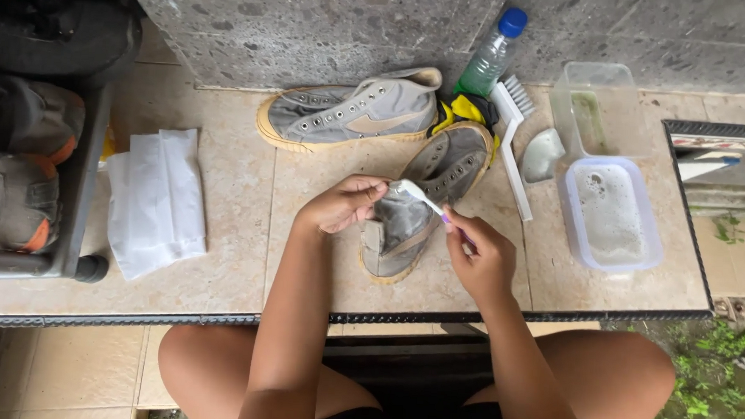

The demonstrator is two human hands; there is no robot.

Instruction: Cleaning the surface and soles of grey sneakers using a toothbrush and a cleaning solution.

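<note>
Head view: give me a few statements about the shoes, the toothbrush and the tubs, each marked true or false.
1. The right hand holds a toothbrush by its handle. True.
2. The left hand fingers touch the brush head. True.
3. Both grey shoes are stacked on the rack. False: one grey shoe lies by the wall, the other shoe under the hands, both on the tiled ledge.
4. The bottle has a red cap. False: it is blue.
5. The nearer tub holds foamy water. True.
</note>
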